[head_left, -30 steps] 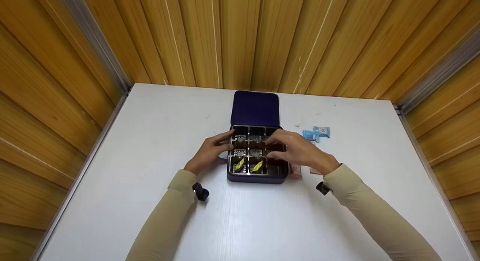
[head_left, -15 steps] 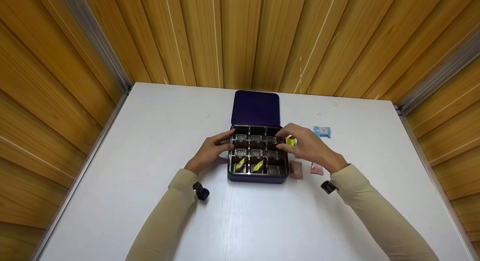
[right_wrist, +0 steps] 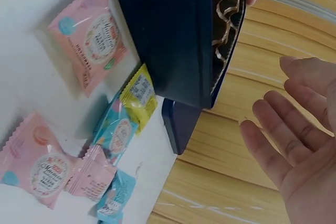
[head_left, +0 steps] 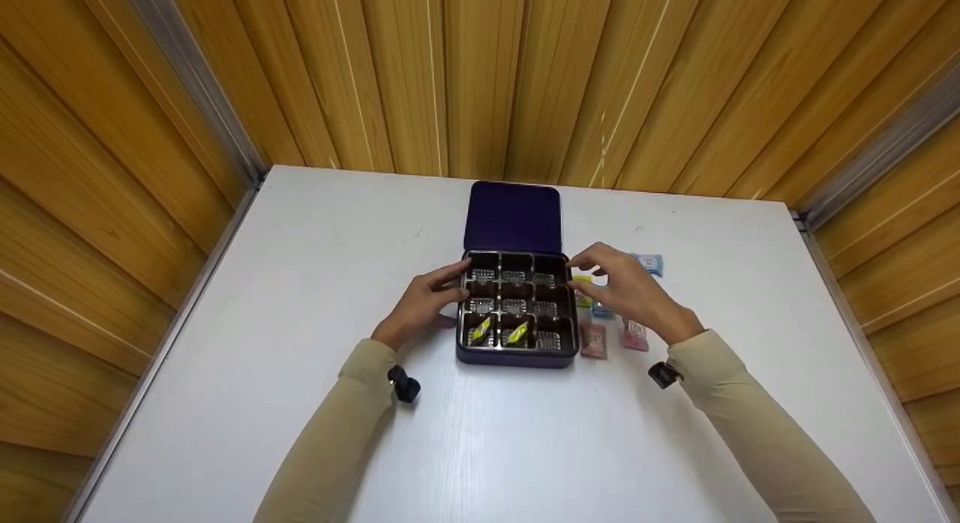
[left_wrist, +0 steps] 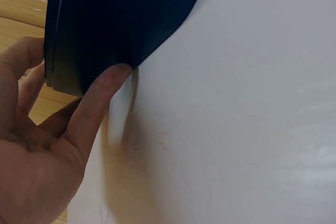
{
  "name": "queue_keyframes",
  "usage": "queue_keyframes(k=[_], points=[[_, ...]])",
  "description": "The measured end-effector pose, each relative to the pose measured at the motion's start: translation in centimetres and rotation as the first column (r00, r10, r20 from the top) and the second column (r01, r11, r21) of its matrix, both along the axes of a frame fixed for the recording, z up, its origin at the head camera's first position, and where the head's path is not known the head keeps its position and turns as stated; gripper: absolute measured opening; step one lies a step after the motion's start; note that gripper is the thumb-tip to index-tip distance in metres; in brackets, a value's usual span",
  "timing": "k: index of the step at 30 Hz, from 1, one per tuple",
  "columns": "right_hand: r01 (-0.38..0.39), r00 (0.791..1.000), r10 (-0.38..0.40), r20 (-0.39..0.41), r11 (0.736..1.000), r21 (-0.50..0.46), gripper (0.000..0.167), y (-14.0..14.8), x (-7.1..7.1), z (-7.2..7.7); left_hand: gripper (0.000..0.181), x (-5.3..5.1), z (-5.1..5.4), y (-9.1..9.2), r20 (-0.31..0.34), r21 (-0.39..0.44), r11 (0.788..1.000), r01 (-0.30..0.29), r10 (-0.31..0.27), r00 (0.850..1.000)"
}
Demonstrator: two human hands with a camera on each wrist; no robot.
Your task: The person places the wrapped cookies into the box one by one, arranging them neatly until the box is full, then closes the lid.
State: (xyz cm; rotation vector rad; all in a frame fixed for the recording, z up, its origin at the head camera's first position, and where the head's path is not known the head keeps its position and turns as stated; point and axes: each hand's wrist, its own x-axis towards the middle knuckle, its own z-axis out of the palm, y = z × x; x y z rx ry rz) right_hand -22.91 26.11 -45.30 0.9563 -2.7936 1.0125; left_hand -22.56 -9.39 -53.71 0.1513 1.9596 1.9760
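In the head view a dark blue tin (head_left: 517, 358) stands with its lid (head_left: 513, 217) raised behind it. Its tray has rows of compartments. Yellow wrapped sweets lie in the front-left compartment (head_left: 481, 330) and the front-middle one (head_left: 517, 332). My left hand (head_left: 420, 302) rests against the tin's left side, thumb and forefinger at the rim; the left wrist view shows the thumb (left_wrist: 105, 90) touching its wall. Beside the tin's right rim is my right hand (head_left: 626, 287), holding nothing, its fingers relaxed and apart in the right wrist view.
Right of the tin lie a yellow packet (right_wrist: 139, 95), a blue packet (right_wrist: 116, 132), another blue packet (right_wrist: 116, 196) and several pink packets, one nearest the tin (right_wrist: 92, 38). A wood-patterned wall (head_left: 487, 80) stands behind the white table (head_left: 337, 230).
My right hand has drawn back to the right, from over the tray's right column to beside the rim, uncovering those compartments and nearby packets. My left hand has stayed put.
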Motion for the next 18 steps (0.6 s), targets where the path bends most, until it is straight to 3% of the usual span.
queue_keyframes(k=[18], points=[[0.128, 0.988, -0.131, 0.076, 0.991, 0.044, 0.027, 1.5, -0.9, -1.7, 0.062, -0.1, -0.2, 0.0, -0.005, -0.019, 1.000, -0.024, 0.024, 1.000]])
